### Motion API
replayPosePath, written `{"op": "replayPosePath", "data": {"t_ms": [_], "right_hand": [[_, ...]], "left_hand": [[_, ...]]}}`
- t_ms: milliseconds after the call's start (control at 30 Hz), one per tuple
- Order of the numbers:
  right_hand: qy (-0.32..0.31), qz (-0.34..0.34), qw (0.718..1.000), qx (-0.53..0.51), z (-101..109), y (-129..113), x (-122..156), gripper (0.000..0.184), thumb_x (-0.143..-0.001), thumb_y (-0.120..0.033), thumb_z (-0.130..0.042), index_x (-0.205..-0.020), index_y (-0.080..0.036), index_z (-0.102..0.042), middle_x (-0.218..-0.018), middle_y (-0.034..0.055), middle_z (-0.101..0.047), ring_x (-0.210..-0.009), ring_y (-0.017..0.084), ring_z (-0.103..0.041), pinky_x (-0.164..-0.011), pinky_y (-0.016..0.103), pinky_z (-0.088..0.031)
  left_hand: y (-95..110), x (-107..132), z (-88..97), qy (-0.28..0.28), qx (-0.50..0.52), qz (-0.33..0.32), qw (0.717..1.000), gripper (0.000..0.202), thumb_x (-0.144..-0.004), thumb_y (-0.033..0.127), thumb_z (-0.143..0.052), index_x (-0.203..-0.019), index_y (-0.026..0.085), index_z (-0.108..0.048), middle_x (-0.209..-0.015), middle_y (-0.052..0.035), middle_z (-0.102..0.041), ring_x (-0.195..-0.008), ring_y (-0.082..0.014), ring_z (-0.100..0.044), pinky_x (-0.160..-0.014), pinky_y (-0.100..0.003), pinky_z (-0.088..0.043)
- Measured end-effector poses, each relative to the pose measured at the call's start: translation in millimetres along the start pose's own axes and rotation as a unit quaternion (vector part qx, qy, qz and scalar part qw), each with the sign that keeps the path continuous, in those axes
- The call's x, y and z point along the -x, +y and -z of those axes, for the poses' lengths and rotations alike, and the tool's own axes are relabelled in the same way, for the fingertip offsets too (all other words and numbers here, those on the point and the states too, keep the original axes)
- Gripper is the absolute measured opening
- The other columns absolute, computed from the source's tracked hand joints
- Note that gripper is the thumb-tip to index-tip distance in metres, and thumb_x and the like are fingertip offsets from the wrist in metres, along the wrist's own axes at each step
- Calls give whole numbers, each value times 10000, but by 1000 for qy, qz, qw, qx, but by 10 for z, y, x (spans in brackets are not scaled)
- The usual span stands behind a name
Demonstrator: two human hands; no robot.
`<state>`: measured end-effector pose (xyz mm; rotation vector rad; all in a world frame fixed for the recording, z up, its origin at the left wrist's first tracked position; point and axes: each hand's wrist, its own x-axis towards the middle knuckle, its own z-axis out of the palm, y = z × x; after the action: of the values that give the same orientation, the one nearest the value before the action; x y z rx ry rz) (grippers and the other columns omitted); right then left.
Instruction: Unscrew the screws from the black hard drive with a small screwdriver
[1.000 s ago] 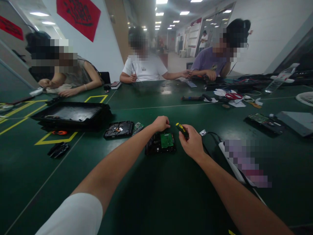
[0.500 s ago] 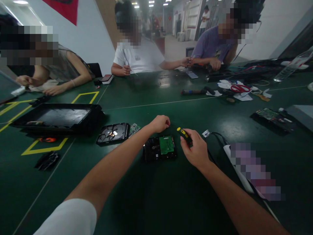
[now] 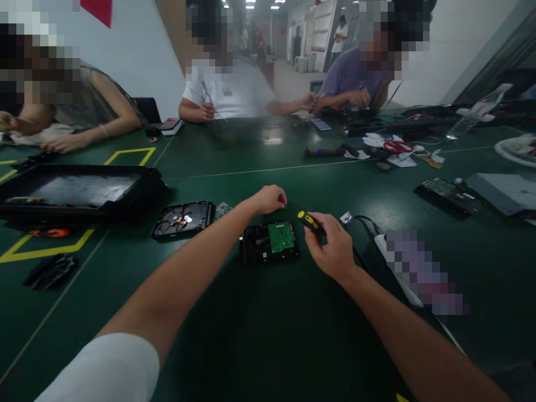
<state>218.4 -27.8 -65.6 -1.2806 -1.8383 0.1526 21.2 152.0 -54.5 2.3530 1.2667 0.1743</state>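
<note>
My right hand (image 3: 333,245) is closed round a black and yellow screwdriver (image 3: 310,221), its yellow handle end pointing away to the upper left. Just left of it lies a hard drive (image 3: 255,245), flat on the green table, with a green circuit board on its upper face. Beyond the drive's far edge, my left hand (image 3: 271,199) is low over the tabletop with its fingers pinched together. Whatever is between those fingertips, if anything, is too small to make out. A second hard drive (image 3: 183,220) sits to the left, beside a loose circuit board (image 3: 221,209) partly behind my left forearm.
A large black tray-like casing (image 3: 84,190) stands at left, with black gloves (image 3: 51,271) nearer. A power strip (image 3: 402,273) and cable lie right of my hand. Another drive (image 3: 448,196) and a grey box (image 3: 502,192) are farther right. Several people sit across the table (image 3: 234,151).
The camera view has shifted, so the table's things appear farther left and slightly higher. Both hands keep nearly the same places around the drive, the right still holding the screwdriver.
</note>
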Motion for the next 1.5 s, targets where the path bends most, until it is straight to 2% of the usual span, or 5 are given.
{"op": "replayPosePath", "data": {"t_ms": [567,1067,1267,1400,1500], "right_hand": [[-15,37,999,-6,-31,-4,-23,317,-987,-277,-571,-1302,-254,-595,-1158,93,-703,-1020,251,-690,-852,412,-597],[6,30,999,-22,-25,45,-72,328,-990,-269,-535,-1313,-232,-574,-1187,112,-686,-1055,253,-677,-916,413,-573],[0,24,999,-25,-51,69,-59,331,-979,-270,-538,-1305,-240,-581,-1190,113,-694,-1068,275,-683,-935,447,-574],[-1,18,999,-28,-48,68,-68,356,-986,-281,-539,-1339,-244,-571,-1222,116,-690,-1075,280,-693,-926,455,-589],[-4,6,1000,-23,-39,84,-80,423,-995,-286,-536,-1416,-244,-530,-1298,127,-669,-1127,299,-682,-946,481,-589]], "left_hand": [[-87,63,-20,15,29,-11,999,170,-822,216,-741,-980,197,-800,-978,-34,-794,-886,-175,-708,-803,-255,-519],[-116,-3,-98,19,30,3,999,187,-790,197,-733,-964,179,-802,-952,-40,-792,-861,-172,-692,-786,-245,-506],[-29,31,12,13,52,1,999,194,-805,214,-734,-983,172,-798,-926,-25,-792,-837,-152,-692,-784,-226,-513],[58,326,249,96,48,21,994,219,-922,278,-633,-1042,148,-762,-997,-54,-770,-866,-155,-667,-795,-246,-496],[184,881,316,248,26,10,968,273,-987,404,-576,-944,185,-734,-847,-11,-720,-761,-143,-614,-719,-254,-456]]}}
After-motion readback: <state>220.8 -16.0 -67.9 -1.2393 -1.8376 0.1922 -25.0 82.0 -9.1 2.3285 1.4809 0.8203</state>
